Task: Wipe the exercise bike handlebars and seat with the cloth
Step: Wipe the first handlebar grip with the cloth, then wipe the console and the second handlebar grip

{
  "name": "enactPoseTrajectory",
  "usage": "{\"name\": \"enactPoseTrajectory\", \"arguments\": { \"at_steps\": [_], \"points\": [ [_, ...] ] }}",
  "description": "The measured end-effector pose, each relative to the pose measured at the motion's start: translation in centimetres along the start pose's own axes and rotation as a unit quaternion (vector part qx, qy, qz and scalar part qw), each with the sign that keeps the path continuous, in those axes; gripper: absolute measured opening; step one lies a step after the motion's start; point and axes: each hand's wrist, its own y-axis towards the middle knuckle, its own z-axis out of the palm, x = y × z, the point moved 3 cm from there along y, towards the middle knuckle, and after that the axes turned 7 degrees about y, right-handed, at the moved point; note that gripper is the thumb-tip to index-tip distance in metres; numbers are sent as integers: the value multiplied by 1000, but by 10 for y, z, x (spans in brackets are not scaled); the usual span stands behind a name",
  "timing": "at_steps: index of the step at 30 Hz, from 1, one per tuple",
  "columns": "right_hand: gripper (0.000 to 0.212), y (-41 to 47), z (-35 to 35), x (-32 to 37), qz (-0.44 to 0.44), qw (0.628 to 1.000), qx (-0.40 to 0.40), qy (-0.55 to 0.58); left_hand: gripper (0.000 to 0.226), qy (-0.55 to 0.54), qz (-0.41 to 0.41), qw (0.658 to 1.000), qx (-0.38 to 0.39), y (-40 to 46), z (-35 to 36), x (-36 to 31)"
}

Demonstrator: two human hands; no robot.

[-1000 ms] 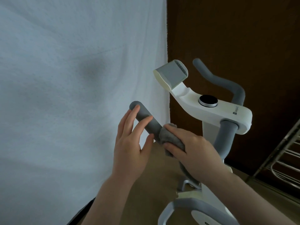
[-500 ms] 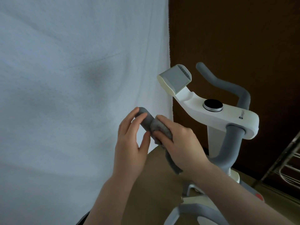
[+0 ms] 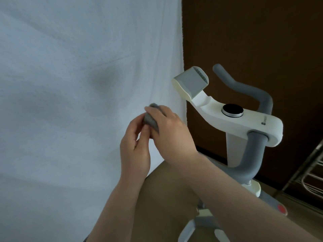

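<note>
The white exercise bike console (image 3: 216,109) carries two grey foam handlebars. My right hand (image 3: 172,135) is shut on a grey cloth (image 3: 150,120) wrapped over the near handlebar's tip. My left hand (image 3: 135,151) curls around that same tip from the left, its fingertips against the cloth. Only the near handlebar's lower bend (image 3: 253,154) shows, since my right hand and forearm cover the rest. The far handlebar (image 3: 244,86) is bare and untouched. The seat is out of view.
A grey phone holder (image 3: 190,82) and a black dial (image 3: 232,110) sit on the console. A white curtain (image 3: 70,84) hangs close on the left, a brown wall (image 3: 244,32) behind. A metal wire rack (image 3: 311,175) stands at the right edge.
My right hand slid the cloth up the near handlebar from its middle to the tip. My left hand closed in around the tip as the right hand arrived.
</note>
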Motion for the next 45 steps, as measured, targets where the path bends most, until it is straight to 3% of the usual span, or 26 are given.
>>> {"name": "enactPoseTrajectory", "arguments": {
  "at_steps": [3,7,10,12,18,22,27,31,33,35,37,40,45],
  "points": [
    [50,-5,-12,-16,29,997,53,54,32,23,7,1000,12,-6,3,-2],
    [45,5,-9,-9,43,997,67,-5,34,23,8,999,20,-7,3,-5],
    [33,13,-7,-5,25,994,58,88,37,-5,2,1000,25,-8,2,-3],
    [37,4,-12,-15,40,990,77,112,45,3,16,999,41,-9,0,-5],
    [52,-7,-15,-16,70,992,103,20,42,20,37,999,20,-13,9,-4],
    [46,-61,-36,-29,40,995,26,-91,50,71,76,994,18,-23,25,2],
    [36,-84,-66,-45,60,998,23,15,59,127,74,989,-1,-48,59,3],
    [33,-117,-102,-61,67,998,19,-4,46,172,94,980,-7,-75,79,2],
    [33,-119,-122,-84,106,994,-14,0,36,176,74,982,4,-87,90,-2],
    [39,-118,-141,-103,136,987,-55,-64,26,182,72,980,21,-98,103,-14],
    [47,-125,-145,-111,191,977,-44,-83,22,210,102,972,41,-110,120,-26],
    [36,-127,-147,-113,139,988,0,-65,21,248,124,960,48,-119,143,-40],
    [31,-112,-172,-149,129,991,-22,-41,9,333,92,935,83,-118,180,-68]
  ]
}}
